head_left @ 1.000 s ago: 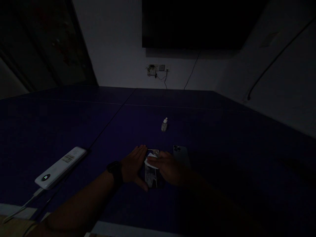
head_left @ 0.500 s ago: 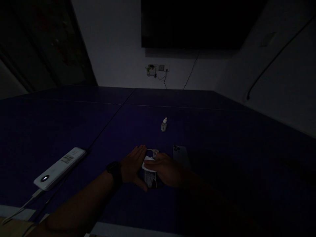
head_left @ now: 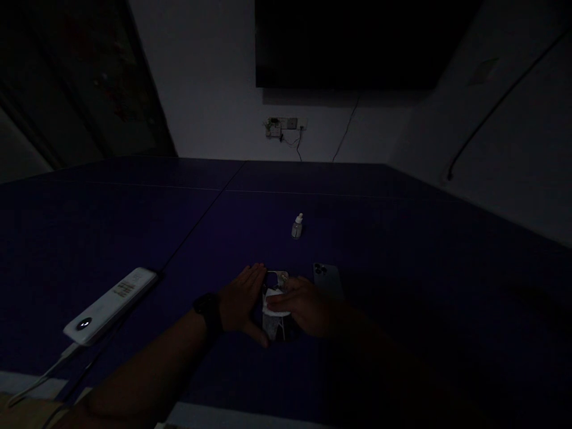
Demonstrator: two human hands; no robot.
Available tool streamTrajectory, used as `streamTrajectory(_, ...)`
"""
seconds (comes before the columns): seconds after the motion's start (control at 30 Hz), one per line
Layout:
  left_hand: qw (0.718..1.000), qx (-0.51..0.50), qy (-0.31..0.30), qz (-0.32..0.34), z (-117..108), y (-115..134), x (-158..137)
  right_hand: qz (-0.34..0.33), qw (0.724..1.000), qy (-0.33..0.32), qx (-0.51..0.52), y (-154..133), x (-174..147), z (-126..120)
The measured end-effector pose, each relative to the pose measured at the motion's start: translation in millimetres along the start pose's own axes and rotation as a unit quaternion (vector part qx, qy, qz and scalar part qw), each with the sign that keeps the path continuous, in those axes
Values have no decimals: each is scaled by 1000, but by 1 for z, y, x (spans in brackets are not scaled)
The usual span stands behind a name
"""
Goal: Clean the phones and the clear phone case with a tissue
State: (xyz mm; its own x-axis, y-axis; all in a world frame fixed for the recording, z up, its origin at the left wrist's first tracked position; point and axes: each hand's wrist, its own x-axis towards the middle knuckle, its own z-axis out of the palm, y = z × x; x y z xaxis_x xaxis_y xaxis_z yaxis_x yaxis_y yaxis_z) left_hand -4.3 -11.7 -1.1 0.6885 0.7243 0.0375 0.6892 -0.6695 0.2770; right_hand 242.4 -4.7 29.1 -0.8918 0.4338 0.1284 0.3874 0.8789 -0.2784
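Observation:
A phone case with a dark and light picture on it lies on the table, its camera cut-out at the far end. My left hand, with a black watch on the wrist, rests flat along the case's left edge, thumb apart from the fingers. In my right hand is a white wipe, possibly tissue or cloth, pressed onto the middle of the case. Just right of that hand a phone lies with its camera side up, partly hidden by my hand.
A small dropper bottle with a white top stands beyond the case. At the left lies a white power bank with a white cable plugged into its near end. The room is dim; a dark screen hangs on the far wall.
My right hand has slid the wipe slightly toward me and to the right, uncovering more of the camera cut-out. My left hand stays in place.

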Motion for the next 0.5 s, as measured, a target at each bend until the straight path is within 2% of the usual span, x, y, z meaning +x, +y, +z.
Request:
streamTrajectory(0.07, 1000, 2, 7, 3, 1, -1, 0, 23, 1000, -10, -18, 4, -5, -3)
streamTrajectory(0.17, 1000, 3, 10, 6, 2, -2, 0, 60, 997, 11, -39, 7, -7, 1)
streamTrajectory(0.27, 1000, 1, 16, 12, 3, -3, -1, 36, 998, 37, -37, 5, -2, 10)
streamTrajectory(0.37, 1000, 2, 15, 15, 3, -4, -1, 6, 1000, 16, -25, 1, -1, 9)
streamTrajectory(0.5, 1000, 7, 13, 11, 4, -3, -1, 39, 999, -4, -16, 0, -5, -3)
